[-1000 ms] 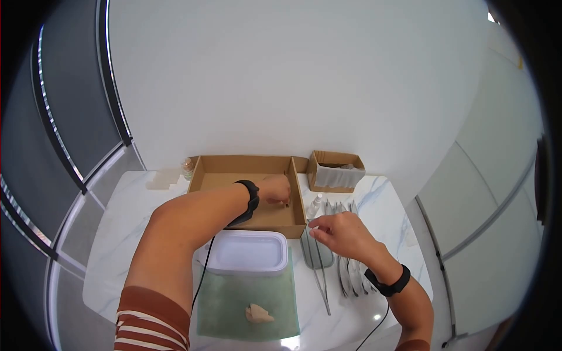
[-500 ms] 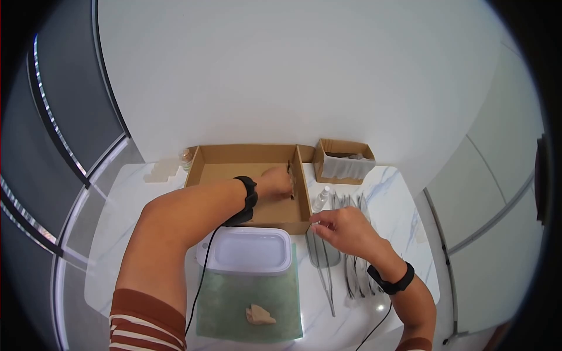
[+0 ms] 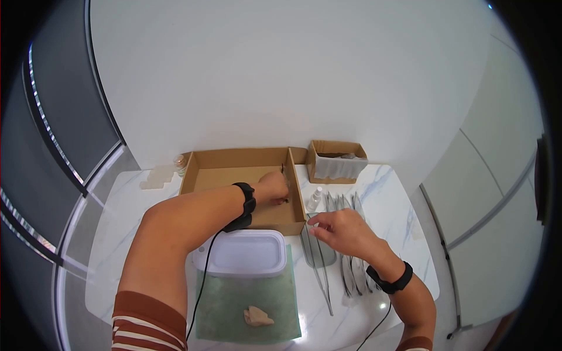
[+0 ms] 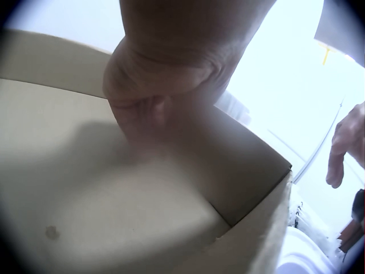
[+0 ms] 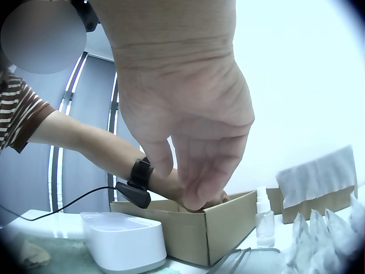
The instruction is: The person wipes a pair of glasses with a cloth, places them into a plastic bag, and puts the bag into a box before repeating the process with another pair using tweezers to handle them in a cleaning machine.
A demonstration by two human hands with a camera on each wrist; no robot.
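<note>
My left hand (image 3: 273, 188) reaches down inside the large shallow cardboard box (image 3: 234, 174), near its right wall. Its curled fingers hold a small thin thing with dark ends (image 3: 287, 200); its kind cannot be told, and the left wrist view hides it behind the hand (image 4: 165, 85). My right hand (image 3: 346, 230) hovers with loosely bent fingers and nothing between them, as the right wrist view shows too. Below it lie long thin metal tweezers (image 3: 324, 286) across a small grey tray (image 3: 319, 254). A white oval basin (image 3: 278, 268) stands in front of the box.
A green mat (image 3: 234, 304) bears a crumpled beige cloth (image 3: 257, 316). To the right are a clear spray bottle (image 3: 315, 200), a row of silvery packets (image 3: 355, 275) and a small cardboard box (image 3: 331, 173) draped with white cloth. A small jar (image 3: 180, 165) stands at the back left.
The left hand has shifted slightly within the box, and the thin dark-ended thing with it. The right hand stays over the tray. The whole head view has swayed a little.
</note>
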